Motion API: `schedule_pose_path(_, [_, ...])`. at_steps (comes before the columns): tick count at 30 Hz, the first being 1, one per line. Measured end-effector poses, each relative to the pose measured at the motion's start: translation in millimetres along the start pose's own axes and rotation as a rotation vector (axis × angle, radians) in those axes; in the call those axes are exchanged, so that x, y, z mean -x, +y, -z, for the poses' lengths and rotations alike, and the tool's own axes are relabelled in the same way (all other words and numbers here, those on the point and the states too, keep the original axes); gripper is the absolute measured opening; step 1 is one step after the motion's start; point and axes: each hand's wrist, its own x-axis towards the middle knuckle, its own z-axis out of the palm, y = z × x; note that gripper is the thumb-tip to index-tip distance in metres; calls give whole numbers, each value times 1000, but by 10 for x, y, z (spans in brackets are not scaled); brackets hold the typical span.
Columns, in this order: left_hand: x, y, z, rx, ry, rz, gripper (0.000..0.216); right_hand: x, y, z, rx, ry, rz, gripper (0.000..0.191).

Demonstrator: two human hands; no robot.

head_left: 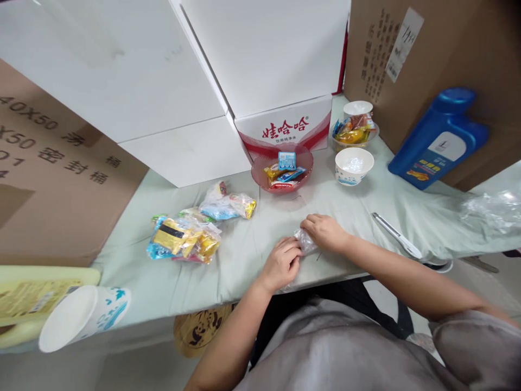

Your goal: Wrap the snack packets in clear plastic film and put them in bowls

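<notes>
A crumpled piece of clear plastic wrap (306, 243) lies on the cloth near the table's front edge, between my two hands. My left hand (283, 262) has its fingers curled against the wrap's left side. From the right, my right hand (323, 231) closes over the wrap's upper edge. The fingers partly hide the plastic, and whether anything is inside it I cannot tell. Beyond the hands stands a pink glass bowl (257, 172) with several small wrapped snacks. Off to the left, bagged snacks in gold and blue wrappers (183, 239) lie in a pile.
A utility knife (396, 234) lies right of my arm. Behind it are a paper bowl (353, 176), a clear bowl of snacks (377, 138) and a blue bottle (439, 138). White boxes (285, 51) line the back. A paper cup (83, 317) tilts at the front left.
</notes>
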Motion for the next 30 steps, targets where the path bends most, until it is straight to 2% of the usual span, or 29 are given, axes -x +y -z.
schedule_pose_path(4, [12, 20, 17, 17, 3, 2, 24, -74, 56, -175, 71, 5, -62, 20])
schedule_pose_path(8, [25, 60, 37, -50, 64, 2, 26, -37, 53, -250, 62, 50, -49, 24])
schedule_pose_path(12, [2, 79, 20, -151, -63, -14, 24, -41, 91, -249, 45, 65, -45, 24])
schedule_pose_path(14, [-14, 75, 2, -159, -107, 27, 20, -52, 157, -215, 51, 105, -131, 24])
schedule_pose_path(17, [-28, 66, -12, -153, -112, 54, 20, -39, 246, -108, 32, 235, -325, 21])
schedule_pose_path(18, [-30, 65, -11, -151, -114, 55, 20, -19, 252, -68, 1, 278, -328, 21])
schedule_pose_path(20, [-28, 64, -3, -146, -121, 52, 20, 47, 212, -8, -99, 303, -181, 20])
schedule_pose_path(22, [-17, 61, 7, -135, -103, 41, 21, 138, 130, -6, -198, 219, 51, 22])
schedule_pose_path(24, [4, 50, 15, -111, -20, 37, 22, 230, 70, -55, -244, 118, 178, 25])
schedule_pose_path(27, [33, 27, 20, -76, 123, 61, 19, 309, 157, -87, -245, 98, 199, 25])
schedule_pose_path(30, [33, 15, 15, -66, 126, 58, 16, 256, 486, 129, -196, 265, 114, 31])
